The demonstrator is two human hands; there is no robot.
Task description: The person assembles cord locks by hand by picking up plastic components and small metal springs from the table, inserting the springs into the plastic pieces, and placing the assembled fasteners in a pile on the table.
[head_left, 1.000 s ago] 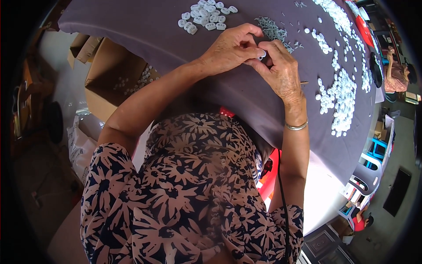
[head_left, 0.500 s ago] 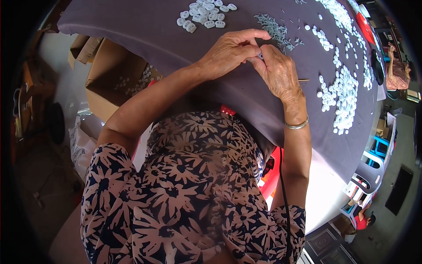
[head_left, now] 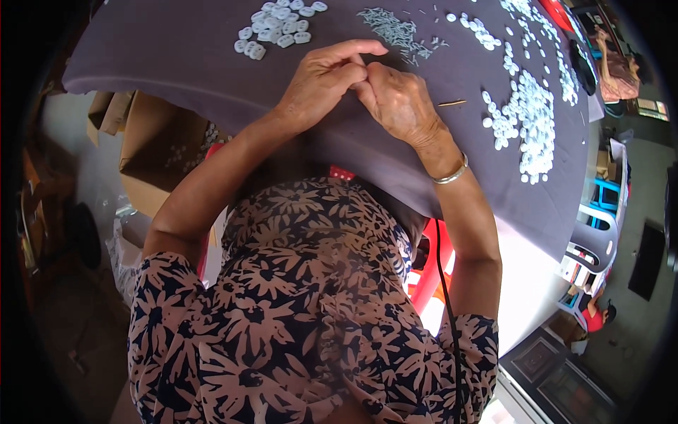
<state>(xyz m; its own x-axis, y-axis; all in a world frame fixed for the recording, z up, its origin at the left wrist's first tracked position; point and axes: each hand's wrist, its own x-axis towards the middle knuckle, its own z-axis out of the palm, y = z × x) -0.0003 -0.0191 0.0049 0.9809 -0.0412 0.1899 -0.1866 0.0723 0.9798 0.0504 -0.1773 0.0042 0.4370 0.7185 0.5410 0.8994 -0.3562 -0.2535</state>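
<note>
Over the near part of the cloth-covered table (head_left: 332, 131), my left hand (head_left: 316, 83) and my right hand (head_left: 401, 106) meet with their fingertips together. The thumb and fingers of each hand are closed in a pinch, while the left forefinger stretches out above. Whatever they hold is small and hidden by the fingers. Just beyond them lies a pile of thin grey screw-like pins (head_left: 392, 30). A cluster of white oval plastic pieces (head_left: 275, 25) sits to the far left. Right of my right hand rests a thin brown stick (head_left: 452, 104).
Many small white pieces (head_left: 533, 120) spread over the table's right side. Below the left table edge stands an open cardboard box (head_left: 152, 155) with white pieces inside. A black cable (head_left: 446, 275) hangs beside my right arm. Other people (head_left: 597, 318) are at the far right.
The whole view has shifted, so hands and table piles appear farther left. A small pale piece glimpsed between my fingers is now hidden. The hands stay pinched together.
</note>
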